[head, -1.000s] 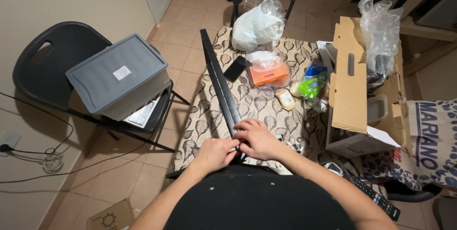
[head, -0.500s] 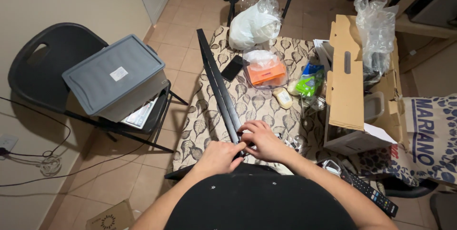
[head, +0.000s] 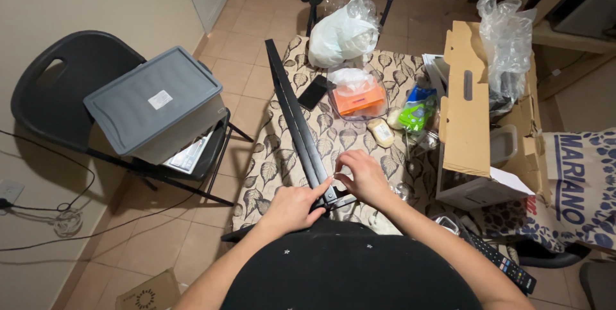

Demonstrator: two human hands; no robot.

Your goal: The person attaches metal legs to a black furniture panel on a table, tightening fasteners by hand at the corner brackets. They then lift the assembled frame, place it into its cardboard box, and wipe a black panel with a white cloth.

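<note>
Nearest the camera, the left hand (head: 292,206) rests on the near end of a long black bar (head: 296,120), fingers together and extended along its side, the index fingertip at the small fitting (head: 335,199) where the bar ends. The right hand (head: 362,175) sits just beside it on the right, fingertips pinched together on that same fitting; what lies between them is too small to identify.

The black bar lies diagonally on the leaf-patterned tablecloth (head: 273,162), running from the hands toward the far left edge of the table. Its far end projects slightly past that edge.

Right of the bar, in the middle of the table: a dark phone (head: 312,92), a clear tub with orange contents (head: 356,95), a green packet (head: 416,110). Beyond them sits a white plastic bag (head: 341,34). An open cardboard box (head: 467,117) stands along the right side. Left of the table, a grey lidded bin (head: 154,101) rests on a folding chair (head: 58,92).

Risks, as judged:
- Only the near end of the bar is restrained. Sideways force at the fitting could swing the far end off the table edge or into the phone.
- Any small part in the pinch could drop onto the patterned cloth, where it would be hard to see.
- Fingertips sit close to the fitting's joint; a pinch is possible if it closes.
</note>
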